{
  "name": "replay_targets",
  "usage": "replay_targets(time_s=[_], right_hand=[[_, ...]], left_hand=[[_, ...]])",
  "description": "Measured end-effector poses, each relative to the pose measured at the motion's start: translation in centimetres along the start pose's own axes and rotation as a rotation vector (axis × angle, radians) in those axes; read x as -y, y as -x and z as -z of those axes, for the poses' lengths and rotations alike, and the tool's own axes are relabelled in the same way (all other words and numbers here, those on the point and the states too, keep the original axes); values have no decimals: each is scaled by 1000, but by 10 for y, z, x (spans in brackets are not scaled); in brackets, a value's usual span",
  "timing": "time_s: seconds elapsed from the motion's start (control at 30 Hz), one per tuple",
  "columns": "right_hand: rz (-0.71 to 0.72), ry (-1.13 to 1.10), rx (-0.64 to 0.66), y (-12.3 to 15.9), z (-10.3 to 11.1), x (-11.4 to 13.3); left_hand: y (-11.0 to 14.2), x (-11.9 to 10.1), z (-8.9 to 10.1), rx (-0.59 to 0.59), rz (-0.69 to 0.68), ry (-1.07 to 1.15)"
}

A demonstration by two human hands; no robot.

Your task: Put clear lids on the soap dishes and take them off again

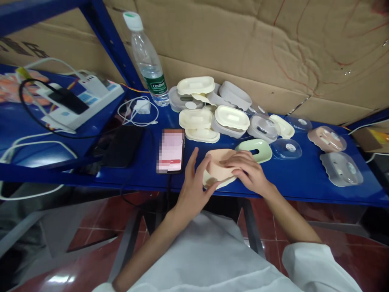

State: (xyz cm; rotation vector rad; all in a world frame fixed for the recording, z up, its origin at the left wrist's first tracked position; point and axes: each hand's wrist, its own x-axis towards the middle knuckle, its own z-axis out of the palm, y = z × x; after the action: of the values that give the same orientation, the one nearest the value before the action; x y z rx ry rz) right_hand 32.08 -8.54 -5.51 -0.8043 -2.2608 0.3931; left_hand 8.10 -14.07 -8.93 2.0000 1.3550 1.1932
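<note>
A peach plastic soap box [221, 171] is held near the table's front edge, over a cream plastic tray [226, 183] that shows beneath it. My left hand [194, 184] grips the left side, its index finger against the peach wall and its thumb at the cream tray's edge. From the right, my right hand [251, 170] closes on the peach rim, fingertips inside and thumb outside. Just behind that hand lies a pale green soap tray [263, 151] with a slot. Whether the peach and cream parts are joined is hidden.
Behind stand several cream trays [196, 86] and grey soap boxes [235, 95]. Clear lids [286, 149] and lidded boxes [342, 168] lie right. A phone [170, 151], water bottle [152, 69], charger [142, 106] and power strip [82, 109] are left. Cardboard [231, 40] backs the blue table [310, 182].
</note>
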Motion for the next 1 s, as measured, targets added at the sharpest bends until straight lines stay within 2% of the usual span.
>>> replay_targets(time_s=[0.07, 0.13, 0.23, 0.3, 0.37, 0.43, 0.5, 0.57, 0.67, 0.87, 1.0], right_hand=[[-49, -44, -162, 2, 5, -4], [-130, 14, -338, 3, 15, -13], [-258, 275, -552, -5, 41, -39], [-316, 454, -606, -17, 60, -61], [-339, 553, -527, -31, 76, -84], [-349, 579, -359, -42, 87, -103], [-355, 576, -226, -45, 94, -113], [-366, 590, -202, -38, 99, -115], [-396, 611, -245, -7, 105, -104], [-470, 639, -253, 75, 113, -80], [-483, 681, -209, 98, 110, -76]], left_hand=[[6, -7, -5, -71, -30, -53], [11, -14, -8, -101, -92, -124], [15, -21, -9, -9, -192, -238], [16, -23, -8, 72, -223, -290], [16, -23, -5, 113, -230, -319], [15, -20, -2, 123, -231, -334], [12, -15, 0, 112, -231, -347], [7, -10, 1, 92, -234, -355], [-3, -5, -2, 100, -245, -342], [-23, -4, -11, 173, -260, -346], [-24, -3, -14, 176, -263, -353]])
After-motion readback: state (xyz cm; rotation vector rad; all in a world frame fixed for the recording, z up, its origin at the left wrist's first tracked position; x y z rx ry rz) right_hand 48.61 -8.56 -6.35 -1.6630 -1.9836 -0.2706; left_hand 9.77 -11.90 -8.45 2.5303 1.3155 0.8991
